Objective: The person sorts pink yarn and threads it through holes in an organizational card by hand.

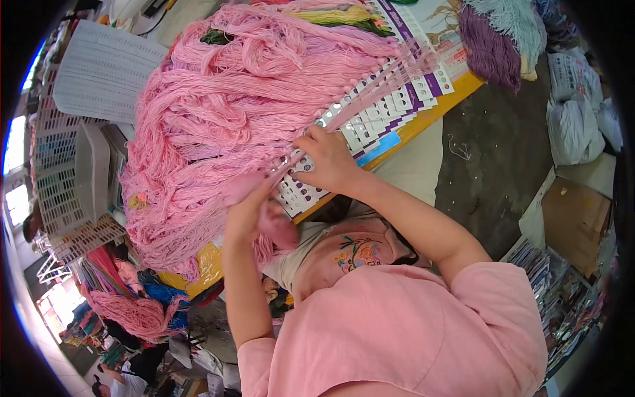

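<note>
A large heap of pink thread skeins (218,99) spreads across the table. Along its right edge lie overlapping white cards (377,119) with rows of punched holes and purple borders. Pink strands run lengthwise over the cards. My right hand (324,159) rests on the cards, its thumb and fingers closed around the pink strands. Lower left, at the end of these strands, my left hand (251,198) is beside the heap; motion smears its fingers, and pink thread blurs around it.
Green and yellow skeins (340,18) lie at the far end, purple ones (489,43) at the far right. A printed sheet (99,69) and plastic baskets (63,172) stand left. White bags (574,126) and a cardboard box (575,218) are on the right. Another person (122,382) is at lower left.
</note>
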